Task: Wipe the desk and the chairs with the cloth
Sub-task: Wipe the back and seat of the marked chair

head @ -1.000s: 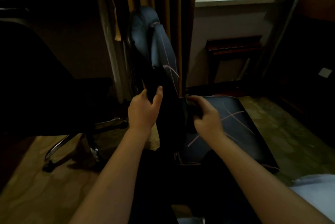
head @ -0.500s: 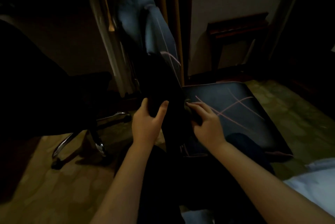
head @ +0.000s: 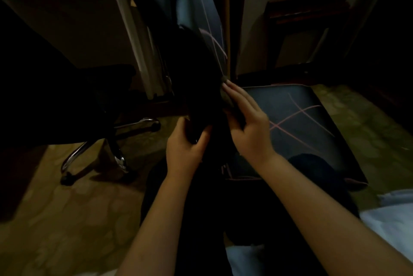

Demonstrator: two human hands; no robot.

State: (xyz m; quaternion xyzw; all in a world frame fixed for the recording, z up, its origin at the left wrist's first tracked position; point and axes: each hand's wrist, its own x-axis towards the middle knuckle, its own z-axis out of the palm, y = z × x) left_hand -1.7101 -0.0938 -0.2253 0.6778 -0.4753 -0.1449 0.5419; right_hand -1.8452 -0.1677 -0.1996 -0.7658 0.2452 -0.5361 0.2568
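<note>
The right hand (head: 248, 128), clenched a moment ago, now presses flat a barely visible greyish cloth (head: 226, 95) on the black pink-stitched leather chair (head: 290, 114) at twelve o'clock, the left hand (head: 185, 146) gripping its backrest edge, so wiping seems underway.

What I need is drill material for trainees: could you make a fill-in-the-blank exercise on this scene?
The crossing lines on the chair seat are ____.
The fingers of the right hand are ____, not curled.
The chrome-based chair stands to the ____ of the left hand, which grips a dark chair part.
Missing words: pink; straight; left.
</note>
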